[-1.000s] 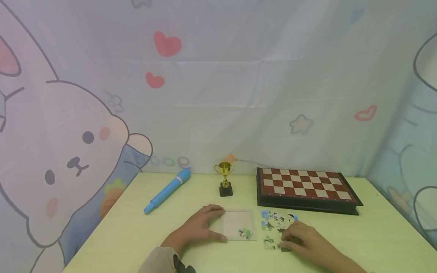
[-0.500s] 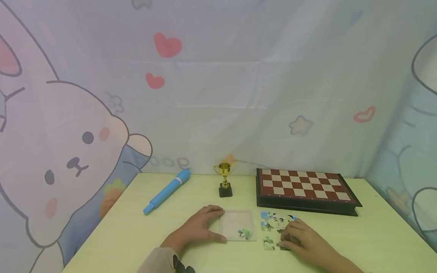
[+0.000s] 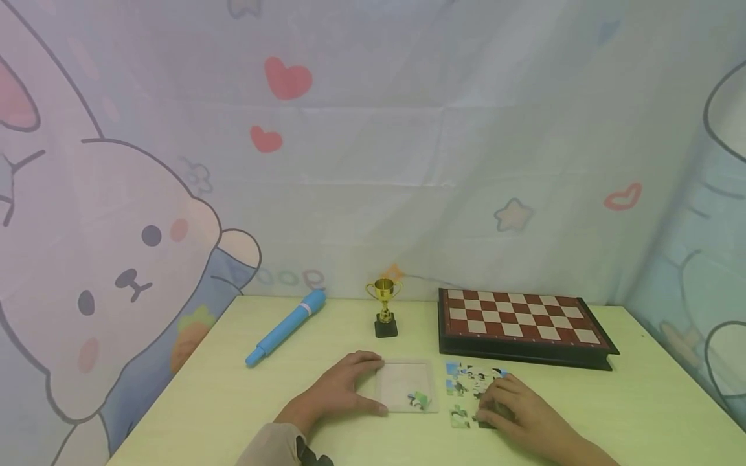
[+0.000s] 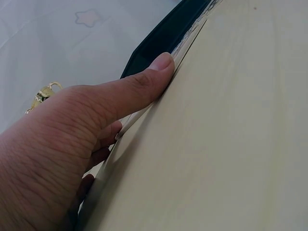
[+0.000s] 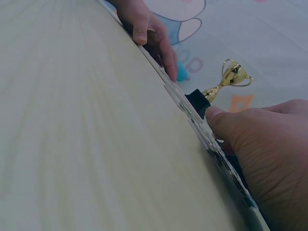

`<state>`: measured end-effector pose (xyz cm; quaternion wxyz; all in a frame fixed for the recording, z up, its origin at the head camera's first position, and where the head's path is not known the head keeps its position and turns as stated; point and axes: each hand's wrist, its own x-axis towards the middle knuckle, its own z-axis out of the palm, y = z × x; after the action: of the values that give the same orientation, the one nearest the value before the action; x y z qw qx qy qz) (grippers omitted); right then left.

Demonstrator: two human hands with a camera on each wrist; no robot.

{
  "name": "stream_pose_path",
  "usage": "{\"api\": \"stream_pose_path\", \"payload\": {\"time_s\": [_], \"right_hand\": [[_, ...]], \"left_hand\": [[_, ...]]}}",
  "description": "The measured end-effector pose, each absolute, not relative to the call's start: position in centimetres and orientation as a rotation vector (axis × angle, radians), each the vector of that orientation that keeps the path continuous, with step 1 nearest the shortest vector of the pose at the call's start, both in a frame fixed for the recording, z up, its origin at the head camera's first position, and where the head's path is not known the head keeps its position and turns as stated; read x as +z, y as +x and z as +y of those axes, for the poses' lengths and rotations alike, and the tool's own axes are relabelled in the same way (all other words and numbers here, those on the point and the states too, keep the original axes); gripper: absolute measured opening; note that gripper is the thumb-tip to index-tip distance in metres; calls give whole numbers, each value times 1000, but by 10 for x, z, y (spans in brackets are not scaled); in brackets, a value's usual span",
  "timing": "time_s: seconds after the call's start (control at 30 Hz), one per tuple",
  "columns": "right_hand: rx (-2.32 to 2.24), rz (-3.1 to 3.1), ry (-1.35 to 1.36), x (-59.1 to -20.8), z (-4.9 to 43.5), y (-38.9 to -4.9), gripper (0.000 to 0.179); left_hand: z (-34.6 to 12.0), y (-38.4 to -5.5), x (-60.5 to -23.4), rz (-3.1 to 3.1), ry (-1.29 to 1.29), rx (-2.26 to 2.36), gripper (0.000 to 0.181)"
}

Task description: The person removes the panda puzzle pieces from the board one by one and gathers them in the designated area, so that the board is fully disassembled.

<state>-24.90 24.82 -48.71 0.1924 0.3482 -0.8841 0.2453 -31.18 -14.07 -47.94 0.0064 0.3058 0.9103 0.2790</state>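
In the head view my left hand (image 3: pixel 344 391) holds the left side of a pale square puzzle tray (image 3: pixel 392 388), thumb at its near corner and fingers at the far one. One green-and-white jigsaw piece (image 3: pixel 418 400) lies in the tray's near right corner. Right of the tray lie several more jigsaw pieces (image 3: pixel 459 416) with a panda-like picture. My right hand (image 3: pixel 521 414) is bent over their right side, thumb and fingertips together at a dark piece (image 3: pixel 484 424), mostly hidden under the hand. In the right wrist view the thumb (image 5: pixel 219 118) is low by the pieces' edge.
A small gold trophy (image 3: pixel 385 308) on a black base stands behind the tray. Behind the pieces lies a red-and-white chessboard box (image 3: pixel 524 327). A blue marker-shaped stick (image 3: pixel 285 329) lies at the back left. A printed cloth (image 3: pixel 373 162) hangs behind the table (image 3: pixel 198 414).
Both hands stay almost in place; the right fingertips shift only very slightly at the piece. The small shift of the whole view comes from the head camera.
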Motion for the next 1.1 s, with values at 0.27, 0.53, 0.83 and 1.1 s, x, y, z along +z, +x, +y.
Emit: {"api": "stream_pose_path", "payload": {"time_s": [0.27,0.53,0.83,1.1], "right_hand": [[682,-2441,1012,-487,242,-248,9],[700,-2415,1058,-485,240,-247,13],[651,-2384,1084,-486,233,-247,18],[594,-2297,1197,-487,199,-260,26]], "left_hand": [[-141,-311,-478,2845,948,878,96],[-140,-311,-479,2847,947,881,96],[-140,-312,-480,2848,964,877,95],[-140,-311,-479,2849,946,869,95]]}}
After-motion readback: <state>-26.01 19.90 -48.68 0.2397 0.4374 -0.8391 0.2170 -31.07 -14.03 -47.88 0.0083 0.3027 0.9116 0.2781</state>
